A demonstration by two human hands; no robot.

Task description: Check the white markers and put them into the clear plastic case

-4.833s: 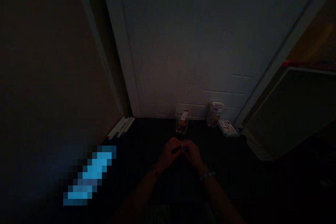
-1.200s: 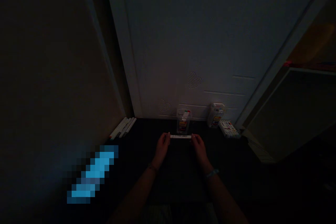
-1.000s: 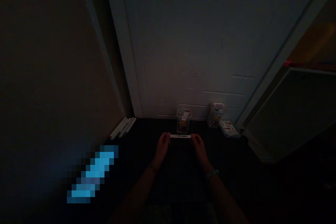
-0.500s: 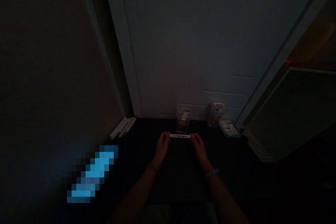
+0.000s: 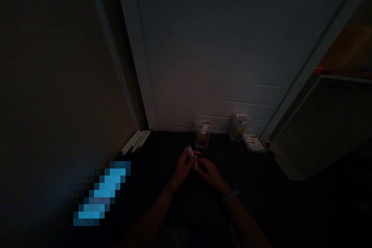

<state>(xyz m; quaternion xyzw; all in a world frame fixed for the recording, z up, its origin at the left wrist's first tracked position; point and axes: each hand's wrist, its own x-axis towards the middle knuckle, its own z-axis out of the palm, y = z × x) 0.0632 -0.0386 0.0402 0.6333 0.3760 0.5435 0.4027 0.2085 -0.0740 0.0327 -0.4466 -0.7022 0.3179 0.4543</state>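
A white marker (image 5: 190,151) with a dark end stands tilted between my hands, its dark end pointing up and away. My left hand (image 5: 184,164) is closed around its middle. At the marker's lower end, the fingers of my right hand (image 5: 207,170) pinch it; the fingers partly cover that end. Just beyond my hands stands a clear plastic case (image 5: 202,135) with a few markers in it, one showing a green and one a red tip. The dim light hides finer detail.
Several white markers (image 5: 136,141) lie at the left of the dark tabletop (image 5: 162,151). On the right are a second clear case (image 5: 239,128) and a flat pack of markers (image 5: 254,142). A pale panel with embossed hearts (image 5: 215,89) rises behind. A blurred blue patch (image 5: 101,193) is at lower left.
The marker has turned from level to steeply tilted. My right hand has moved left and nearer to me, close against my left hand.
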